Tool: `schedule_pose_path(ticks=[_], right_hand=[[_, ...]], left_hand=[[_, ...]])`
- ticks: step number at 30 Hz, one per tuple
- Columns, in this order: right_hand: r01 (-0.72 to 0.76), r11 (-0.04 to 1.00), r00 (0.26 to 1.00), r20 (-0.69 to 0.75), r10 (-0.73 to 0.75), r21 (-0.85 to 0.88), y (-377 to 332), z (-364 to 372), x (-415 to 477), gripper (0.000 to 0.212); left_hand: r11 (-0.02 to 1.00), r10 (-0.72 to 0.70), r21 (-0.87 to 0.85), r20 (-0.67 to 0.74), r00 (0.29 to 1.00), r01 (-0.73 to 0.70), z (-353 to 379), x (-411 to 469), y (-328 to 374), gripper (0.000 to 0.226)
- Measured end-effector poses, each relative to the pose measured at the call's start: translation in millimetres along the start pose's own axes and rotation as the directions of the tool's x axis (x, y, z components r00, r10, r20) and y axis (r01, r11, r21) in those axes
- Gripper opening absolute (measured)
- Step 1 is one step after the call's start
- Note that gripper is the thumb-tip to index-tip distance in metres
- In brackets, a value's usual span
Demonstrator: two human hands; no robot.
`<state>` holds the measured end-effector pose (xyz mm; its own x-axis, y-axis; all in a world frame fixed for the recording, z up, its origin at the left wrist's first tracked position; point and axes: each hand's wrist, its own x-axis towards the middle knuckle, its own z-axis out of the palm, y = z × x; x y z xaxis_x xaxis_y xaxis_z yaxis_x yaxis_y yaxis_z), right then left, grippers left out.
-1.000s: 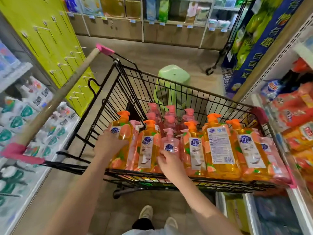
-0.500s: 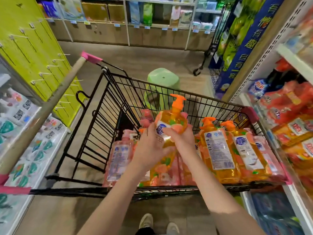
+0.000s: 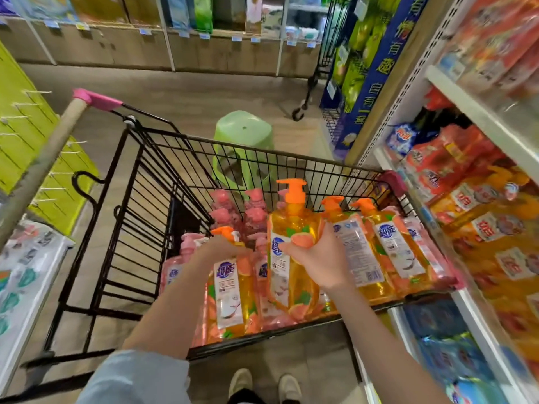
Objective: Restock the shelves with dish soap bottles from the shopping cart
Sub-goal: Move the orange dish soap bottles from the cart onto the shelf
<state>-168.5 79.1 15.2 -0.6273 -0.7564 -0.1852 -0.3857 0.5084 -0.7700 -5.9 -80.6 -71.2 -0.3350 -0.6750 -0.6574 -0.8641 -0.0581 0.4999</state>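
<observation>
A black wire shopping cart (image 3: 140, 217) stands in front of me, its right half packed with orange and pink pump bottles of dish soap. My right hand (image 3: 318, 259) grips an orange dish soap bottle (image 3: 291, 237) around its middle and holds it upright above the others. My left hand (image 3: 221, 246) is down in the cart, fingers closed around the neck of a second orange bottle (image 3: 230, 290). More orange bottles (image 3: 390, 249) lean at the cart's right side, with pink bottles (image 3: 253, 217) behind.
Shelves (image 3: 478, 228) on the right hold orange and red soap packs, close to the cart. A green plastic stool (image 3: 243, 141) stands beyond the cart. The cart's handle (image 3: 52, 147) runs along the left beside a yellow pegboard (image 3: 26, 135). My shoes (image 3: 265, 386) are below.
Both hands had lifted one orange bottle together. Now the right hand alone holds it, and the left hand has dropped onto another orange bottle in the cart.
</observation>
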Motion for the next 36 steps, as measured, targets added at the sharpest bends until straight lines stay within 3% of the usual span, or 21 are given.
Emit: schedule_pose_path(ticks=[3,7,10,12,16,23,26,30,36], right_hand=[[-0.045,0.999,0.999,-0.01,0.045,-0.001,4,2,-3,0.087],[-0.064,0.997,0.998,-0.017,0.065,0.045,7,4,-5,0.096],[-0.06,0.996,0.997,-0.043,0.063,0.067,8,6,-8,0.081],[-0.048,0.996,0.997,-0.054,0.052,0.075,7,9,-10,0.086],[-0.049,0.994,0.998,-0.027,0.052,0.095,6,13,-14,0.076],[-0.059,0.994,0.998,-0.022,0.061,0.09,10,20,-20,0.08],[-0.065,0.993,0.997,-0.028,0.068,0.094,11,22,-25,0.082],[-0.065,0.989,0.996,-0.059,0.074,0.134,14,21,-30,0.082],[-0.005,0.968,0.987,-0.157,0.046,0.249,2,5,-49,0.064]], left_hand=[[0.997,0.042,-0.067,-0.047,0.998,-0.045,-4,-25,8,0.045],[0.981,0.058,-0.177,-0.15,0.987,-0.084,-5,-40,5,0.075],[0.947,0.139,-0.261,-0.2,0.97,-0.189,-10,-55,3,0.07],[0.928,0.197,-0.28,-0.19,0.962,-0.245,-15,-66,5,0.066],[0.901,0.259,-0.349,-0.047,0.965,-0.259,-21,-77,0,0.082],[0.921,0.199,-0.345,0.012,0.98,-0.183,-16,-92,-8,0.077],[0.921,0.199,-0.349,0.049,0.979,-0.17,-20,-100,-13,0.094],[0.935,0.203,-0.271,-0.115,0.972,-0.227,-12,-118,-9,0.089],[0.892,0.272,-0.232,-0.411,0.87,-0.388,-5,-138,-2,0.091]])
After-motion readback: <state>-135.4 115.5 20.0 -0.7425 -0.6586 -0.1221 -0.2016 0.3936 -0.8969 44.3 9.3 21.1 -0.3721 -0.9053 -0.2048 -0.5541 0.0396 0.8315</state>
